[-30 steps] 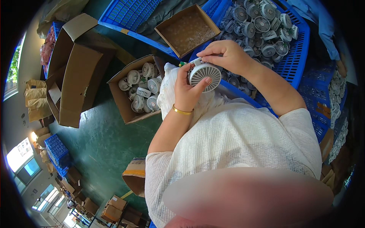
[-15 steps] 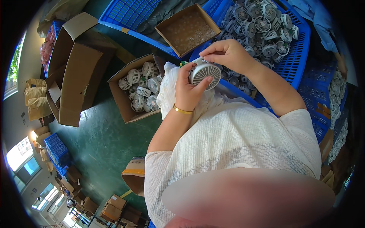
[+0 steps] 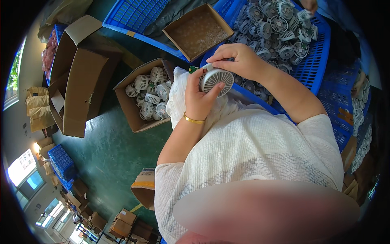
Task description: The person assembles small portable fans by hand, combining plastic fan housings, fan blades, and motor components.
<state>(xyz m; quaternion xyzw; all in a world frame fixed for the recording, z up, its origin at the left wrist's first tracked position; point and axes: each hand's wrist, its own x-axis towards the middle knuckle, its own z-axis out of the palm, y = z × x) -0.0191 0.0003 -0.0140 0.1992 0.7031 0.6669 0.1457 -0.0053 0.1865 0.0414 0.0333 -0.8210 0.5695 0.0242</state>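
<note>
In my left hand (image 3: 198,97) is a round white fan head (image 3: 218,80) with a slatted grille, the thumb lying across its front and the fingers wrapped behind. A small green circuit board (image 3: 193,70) shows by the left fingertips, next to the fan's short neck. My right hand (image 3: 239,61) pinches at that neck with thumb and forefinger; any small part between those fingertips is too small to make out. Under both hands is white cloth (image 3: 178,91) on my lap.
A blue crate (image 3: 321,61) heaped with fan heads stands ahead right, where another person's hand (image 3: 310,5) reaches in. A shallow cardboard tray (image 3: 172,36) of small clear pieces rests on another blue crate (image 3: 134,16). Left is a carton (image 3: 122,95) of fan heads; farther left, a tall carton (image 3: 83,87).
Both my hands and the fan head have shifted slightly left, the grip unchanged. The other person's hand has come in over the far right of the crate.
</note>
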